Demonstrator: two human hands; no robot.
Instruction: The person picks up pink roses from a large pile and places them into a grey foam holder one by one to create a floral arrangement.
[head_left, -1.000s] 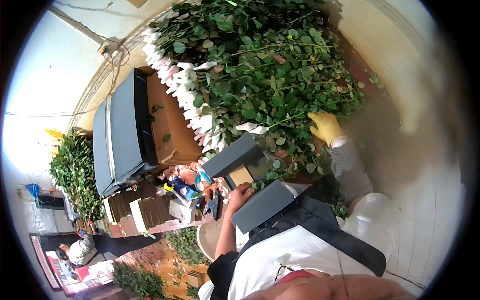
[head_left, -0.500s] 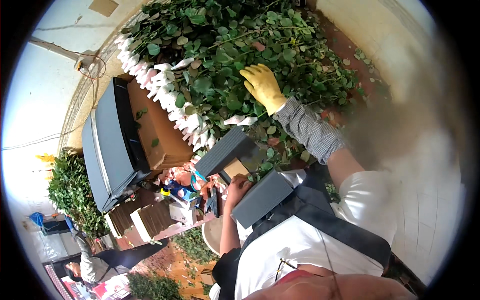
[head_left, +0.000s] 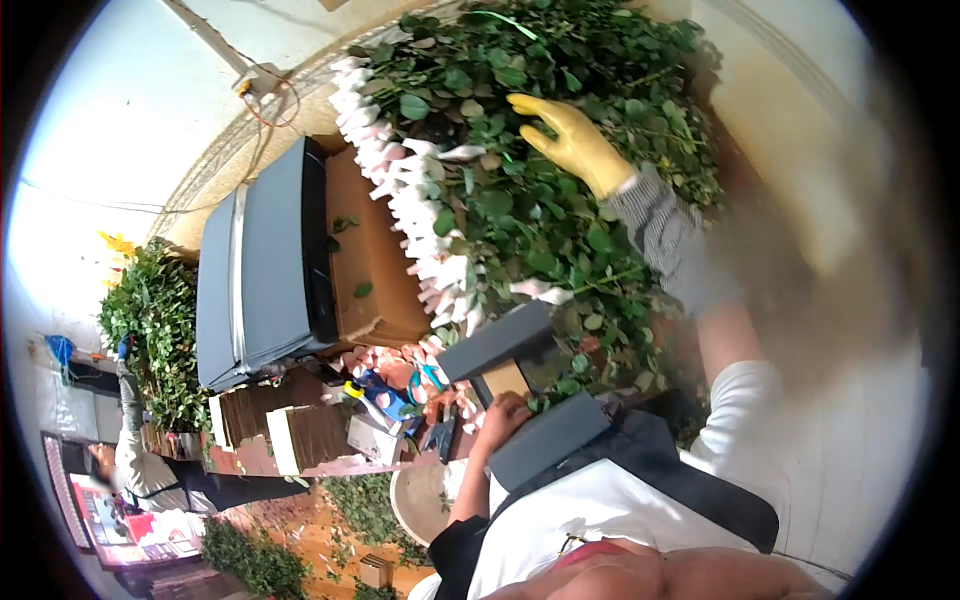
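Observation:
My right hand (head_left: 572, 145), in a yellow rubber glove with a checked cuff, reaches over a big heap of leafy rose stems (head_left: 560, 240). Its thumb and fingers are apart with nothing seen between them. White and pink sleeves (head_left: 400, 190) cover the flower heads along the heap's left edge. My bare left hand (head_left: 506, 414) is curled inside a dark grey ribbed holder (head_left: 550, 440), beside a piece of brown cardboard (head_left: 505, 380). Some green leaves show by its fingertips, but what the fingers hold is hidden.
Left of the heap stands a strapped stack of grey sheets (head_left: 265, 260) beside brown cardboard (head_left: 375, 250). Scissors (head_left: 432, 377), petals (head_left: 385, 362) and a stapler-like black tool (head_left: 440, 435) crowd the table. A round bin (head_left: 415, 505) stands below. Another person (head_left: 150, 465) works far left.
The view has shifted, so the scene sits further right. My gloved hand has moved over the heap, and its thumb and fingers are spread wider. My left hand stays in the grey holder.

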